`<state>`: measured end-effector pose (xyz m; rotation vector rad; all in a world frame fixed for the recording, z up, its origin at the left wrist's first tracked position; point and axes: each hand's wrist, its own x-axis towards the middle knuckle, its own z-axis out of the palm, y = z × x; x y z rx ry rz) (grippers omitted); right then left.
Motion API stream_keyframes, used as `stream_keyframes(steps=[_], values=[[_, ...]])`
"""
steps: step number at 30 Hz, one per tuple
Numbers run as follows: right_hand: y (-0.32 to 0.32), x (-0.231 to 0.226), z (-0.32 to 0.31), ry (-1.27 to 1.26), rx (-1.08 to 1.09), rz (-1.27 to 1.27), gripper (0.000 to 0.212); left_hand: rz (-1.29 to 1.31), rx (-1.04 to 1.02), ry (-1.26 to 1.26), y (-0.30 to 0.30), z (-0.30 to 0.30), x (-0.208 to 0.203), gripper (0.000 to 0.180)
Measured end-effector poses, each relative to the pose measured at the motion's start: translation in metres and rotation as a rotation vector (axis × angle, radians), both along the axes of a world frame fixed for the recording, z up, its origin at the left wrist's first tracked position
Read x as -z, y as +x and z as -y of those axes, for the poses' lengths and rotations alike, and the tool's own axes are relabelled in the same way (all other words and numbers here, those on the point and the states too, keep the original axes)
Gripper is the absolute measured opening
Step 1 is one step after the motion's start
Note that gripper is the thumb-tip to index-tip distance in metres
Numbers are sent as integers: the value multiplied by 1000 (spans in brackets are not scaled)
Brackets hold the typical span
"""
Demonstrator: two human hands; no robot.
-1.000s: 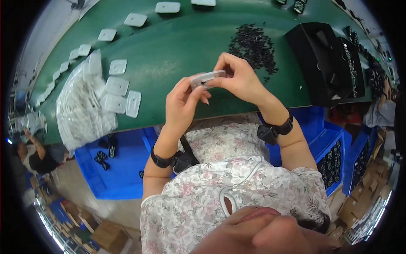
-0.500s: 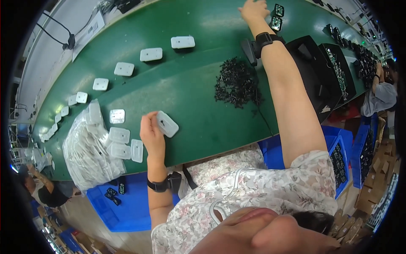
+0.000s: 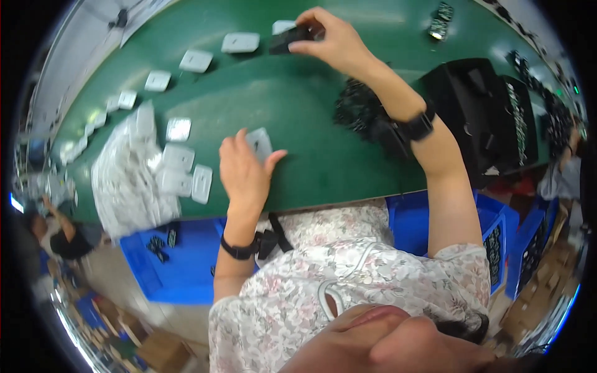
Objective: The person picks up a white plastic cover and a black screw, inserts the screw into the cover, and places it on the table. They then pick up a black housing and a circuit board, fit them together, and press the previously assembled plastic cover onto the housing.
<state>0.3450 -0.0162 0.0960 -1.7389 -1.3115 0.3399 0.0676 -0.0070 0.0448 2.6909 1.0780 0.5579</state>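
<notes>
My right hand grips a small black rectangular part between thumb and fingers. The part is at the right end of a row of white plastic cases and partly covers the last white case. My left hand is low over the near part of the table, thumb spread from the fingers. Beside its fingers a translucent white plastic case lies on the green table, partly hidden by the hand. More white cases, such as a rectangular one, continue the row leftward.
A clear bag of white parts lies left, near loose translucent trays and a silvery-white plate. A pile of small black pieces, black boxes and circuit modules are to the right. Blue bins stand below the edge.
My right hand has come left from near the circuit modules and now carries the black part. My left hand has shifted slightly right, its thumb spreading away from the white case. The view has tilted.
</notes>
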Motion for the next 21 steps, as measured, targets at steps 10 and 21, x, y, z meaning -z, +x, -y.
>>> stream_keyframes(steps=[10,21], values=[[-57,55,35,15,-243,379,43,335,338,-8,-12,-27,35,52],[-109,45,43,-37,-419,295,44,591,323,-238,-32,-32,41,51]])
